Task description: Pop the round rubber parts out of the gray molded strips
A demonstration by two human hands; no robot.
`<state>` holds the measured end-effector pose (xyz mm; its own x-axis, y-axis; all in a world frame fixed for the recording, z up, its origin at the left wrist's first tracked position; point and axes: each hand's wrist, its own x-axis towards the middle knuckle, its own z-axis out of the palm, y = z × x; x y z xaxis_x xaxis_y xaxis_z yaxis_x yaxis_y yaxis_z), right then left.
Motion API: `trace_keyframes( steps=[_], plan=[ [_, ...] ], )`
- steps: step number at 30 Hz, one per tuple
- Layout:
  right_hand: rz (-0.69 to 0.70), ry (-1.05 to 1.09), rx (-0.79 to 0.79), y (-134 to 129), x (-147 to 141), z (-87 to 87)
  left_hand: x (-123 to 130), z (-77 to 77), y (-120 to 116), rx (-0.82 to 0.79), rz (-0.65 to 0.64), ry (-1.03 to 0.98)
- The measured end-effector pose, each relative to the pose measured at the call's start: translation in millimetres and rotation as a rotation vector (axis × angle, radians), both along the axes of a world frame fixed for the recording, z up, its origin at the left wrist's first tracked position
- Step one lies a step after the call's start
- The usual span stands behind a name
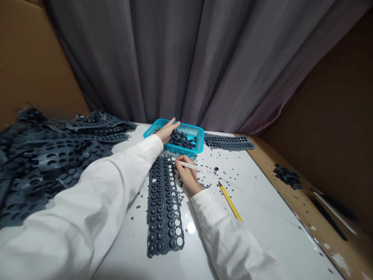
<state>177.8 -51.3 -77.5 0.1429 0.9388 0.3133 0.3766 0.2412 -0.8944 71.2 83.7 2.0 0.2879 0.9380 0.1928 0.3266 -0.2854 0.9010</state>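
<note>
A long dark rubber strip [163, 206] full of round pieces and punched-out holes lies lengthwise on the white table [262, 217]. My right hand [186, 174] rests at its far right edge and grips a thin white stick tool [190, 166] pointing left onto the strip. My left hand [167, 130] reaches over the near left rim of a blue plastic basket [198, 134], fingers extended above the dark round pieces [183, 139] inside it. Both arms wear white sleeves.
A large heap of used dark rubber sheets [43, 155] covers the left. Another strip [229, 142] lies right of the basket. A yellow utility knife [230, 201], scattered small dark bits, a small dark pile [287, 175] and thin tools [332, 212] lie right. Grey curtain behind.
</note>
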Motion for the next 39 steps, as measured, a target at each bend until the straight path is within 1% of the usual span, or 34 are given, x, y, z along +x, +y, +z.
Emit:
trace_keyframes(
  steps=[2,4,6,8,9,10,11,14,15,16,18,19,21,22,25,28,33,36,39],
  plan=[
    [0.009,0.013,-0.004,0,1,0.2,-14,-5.7,5,0.059,0.009,0.028],
    [0.014,0.017,-0.002,0,1,0.1,-37,-13.0,3,0.169,-0.01,0.116],
    [0.018,0.026,-0.005,1,1,0.2,-61,-20.6,-2,0.36,-0.059,0.347],
    [0.025,0.048,-0.019,1,1,0.8,-80,-27.2,-8,0.437,-0.147,0.521],
    [0.027,0.062,-0.028,0,2,1.2,-87,-29.9,-12,0.447,-0.186,0.572],
    [0.028,0.074,-0.034,0,2,1.5,-91,-32.1,-16,0.465,-0.196,0.6],
    [0.028,0.082,-0.036,0,2,1.8,-94,-33.6,-22,0.509,-0.161,0.611],
    [0.03,0.093,-0.023,-1,3,2.5,-95,-35.1,-46,0.718,0.04,0.588],
    [0.028,0.095,-0.018,-1,3,2.6,-94,-35.4,-54,0.769,0.029,0.599],
    [0.021,0.1,-0.014,0,3,2.8,-92,-36.2,-61,0.781,-0.038,0.624],
    [-0.003,0.105,0.002,2,1,3.3,-88,-39.7,-69,0.668,-0.215,0.698],
    [-0.013,0.099,0.017,4,0,3.5,-85,-42.5,-70,0.587,-0.266,0.731],
    [-0.017,0.075,0.043,10,-2,3.5,-81,-49.0,-67,0.462,-0.272,0.771],
    [-0.013,0.059,0.048,13,-3,3.0,-78,-52.0,-63,0.434,-0.263,0.783],
    [-0.005,0.039,0.02,22,-6,0.4,-74,-56.0,-53,0.423,-0.305,0.808],
    [0.003,0.03,-0.01,27,-7,-1.8,-71,-52.2,-46,0.418,-0.375,0.83],
    [0.017,0.031,-0.02,27,-8,-0.7,-69,-44.4,-41,0.431,-0.503,0.89],
    [0.024,0.031,-0.016,26,-8,0.1,-67,-43.4,-38,0.46,-0.547,0.885],
    [-0.001,0.03,-0.002,26,-9,-0.2,-65,-43.1,-36,0.467,-0.585,0.88]
  ],
)
